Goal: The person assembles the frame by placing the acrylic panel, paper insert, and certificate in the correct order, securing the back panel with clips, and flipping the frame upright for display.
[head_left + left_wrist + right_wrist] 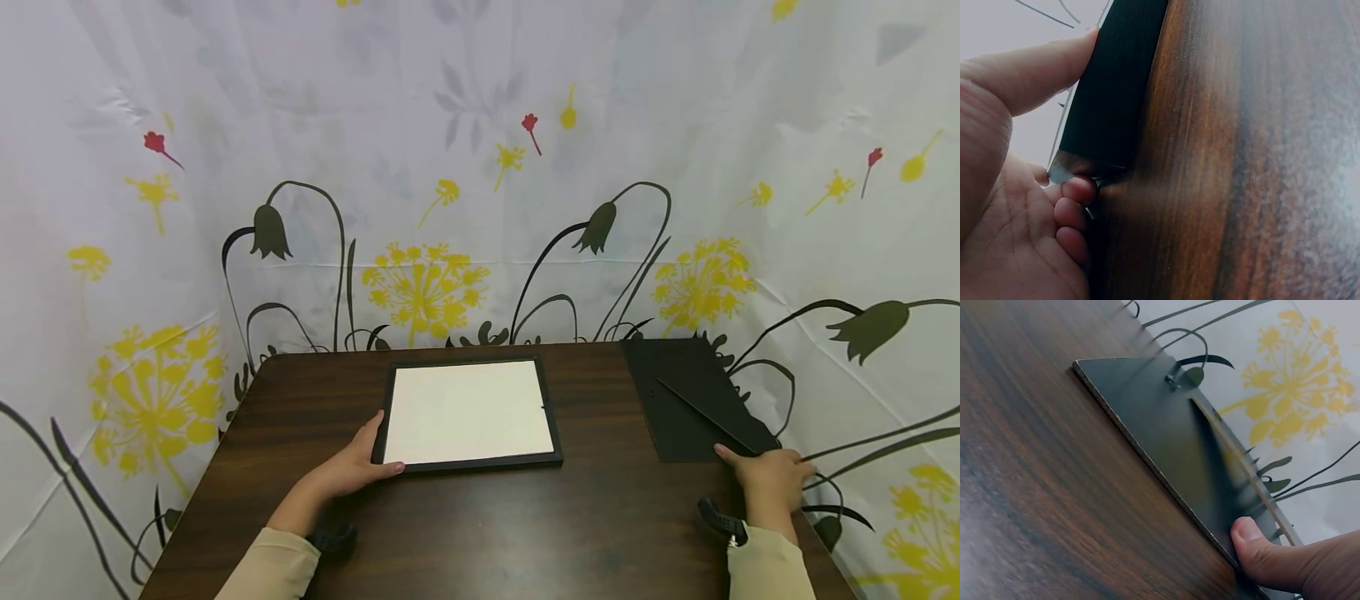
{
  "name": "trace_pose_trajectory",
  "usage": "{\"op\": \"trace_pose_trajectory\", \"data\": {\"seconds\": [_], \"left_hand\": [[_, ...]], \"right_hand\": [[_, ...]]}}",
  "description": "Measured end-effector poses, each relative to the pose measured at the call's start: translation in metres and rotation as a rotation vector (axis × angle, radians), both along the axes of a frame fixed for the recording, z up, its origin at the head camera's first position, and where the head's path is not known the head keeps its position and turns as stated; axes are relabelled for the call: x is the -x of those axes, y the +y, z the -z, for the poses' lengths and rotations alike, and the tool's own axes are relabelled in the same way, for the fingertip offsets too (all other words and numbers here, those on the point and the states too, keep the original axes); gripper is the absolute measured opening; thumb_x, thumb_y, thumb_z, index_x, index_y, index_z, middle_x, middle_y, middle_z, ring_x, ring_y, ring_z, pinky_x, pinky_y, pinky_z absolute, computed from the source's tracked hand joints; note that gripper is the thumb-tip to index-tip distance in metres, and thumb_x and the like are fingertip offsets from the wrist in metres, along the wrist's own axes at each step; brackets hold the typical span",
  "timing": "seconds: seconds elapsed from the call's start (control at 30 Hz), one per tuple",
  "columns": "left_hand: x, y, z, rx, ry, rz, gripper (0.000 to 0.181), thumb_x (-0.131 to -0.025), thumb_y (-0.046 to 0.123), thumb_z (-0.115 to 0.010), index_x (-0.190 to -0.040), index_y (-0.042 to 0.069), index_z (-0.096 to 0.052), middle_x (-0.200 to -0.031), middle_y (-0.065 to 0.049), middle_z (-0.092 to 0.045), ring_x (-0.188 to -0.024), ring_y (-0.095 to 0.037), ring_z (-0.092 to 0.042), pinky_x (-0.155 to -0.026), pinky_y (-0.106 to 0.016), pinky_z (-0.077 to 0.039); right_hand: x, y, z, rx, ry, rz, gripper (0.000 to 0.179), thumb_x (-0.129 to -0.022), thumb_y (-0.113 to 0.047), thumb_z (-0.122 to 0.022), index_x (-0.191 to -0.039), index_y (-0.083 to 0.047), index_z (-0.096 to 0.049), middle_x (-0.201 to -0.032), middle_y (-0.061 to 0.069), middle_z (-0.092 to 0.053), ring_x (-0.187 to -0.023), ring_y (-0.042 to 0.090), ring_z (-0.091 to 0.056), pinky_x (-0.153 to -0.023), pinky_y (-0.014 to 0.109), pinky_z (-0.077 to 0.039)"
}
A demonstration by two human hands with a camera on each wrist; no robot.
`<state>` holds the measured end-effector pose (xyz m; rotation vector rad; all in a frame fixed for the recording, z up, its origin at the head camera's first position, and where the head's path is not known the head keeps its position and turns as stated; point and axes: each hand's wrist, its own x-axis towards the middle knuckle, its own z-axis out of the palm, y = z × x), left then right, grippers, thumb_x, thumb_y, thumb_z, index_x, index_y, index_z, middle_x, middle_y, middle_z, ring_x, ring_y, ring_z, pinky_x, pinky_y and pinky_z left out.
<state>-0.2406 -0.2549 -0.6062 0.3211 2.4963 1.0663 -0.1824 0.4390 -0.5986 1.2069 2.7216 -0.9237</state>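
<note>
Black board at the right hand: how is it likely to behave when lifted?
The black board looks stiff: its edge runs straight. Being thin, it is probably light. The slanting piece may shift, since its edge appears raised off the board.

A flowered curtain [480, 179] hangs behind a seemingly wooden table [487, 525].

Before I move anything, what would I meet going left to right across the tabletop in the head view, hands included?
Left hand at the frame's near-left corner → black frame → black panel → right hand at the panel's near-right corner.
</note>
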Motion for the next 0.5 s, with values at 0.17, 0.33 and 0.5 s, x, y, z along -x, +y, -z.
{"op": "trace_pose_trajectory", "data": {"seconds": [0.17,0.33,0.5], "left_hand": [[-0.002,-0.002,0.0,-0.009,0.005,-0.008,0.128,-0.096,0.049,-0.082,-0.173,-0.002,0.007,-0.179,-0.034,0.0,-0.165,-0.057,-0.004,-0.13,-0.075,-0.013],[-0.002,-0.002,-0.002,-0.01,0.01,0.003,0.127,-0.097,0.05,-0.081,-0.173,-0.002,0.006,-0.179,-0.034,-0.001,-0.165,-0.058,-0.005,-0.129,-0.076,-0.013],[-0.003,-0.002,-0.001,-0.01,0.002,-0.003,0.127,-0.097,0.049,-0.082,-0.173,-0.001,0.006,-0.179,-0.034,-0.001,-0.165,-0.057,-0.006,-0.129,-0.076,-0.014]], "right_hand": [[0.003,-0.005,-0.001,0.001,0.039,0.034,0.145,-0.087,-0.062,-0.085,-0.154,0.034,0.002,-0.151,0.06,-0.01,-0.124,0.067,-0.041,-0.095,0.071,-0.052],[-0.007,-0.013,-0.004,0.015,0.051,0.026,0.145,-0.092,-0.054,-0.084,-0.149,0.036,0.014,-0.152,0.064,-0.003,-0.138,0.074,-0.026,-0.115,0.073,-0.04],[-0.009,-0.024,-0.011,0.212,0.266,0.132,0.14,-0.093,-0.034,-0.087,-0.159,0.018,0.025,-0.155,0.061,-0.021,-0.12,0.063,-0.063,-0.107,0.064,-0.053]]}}
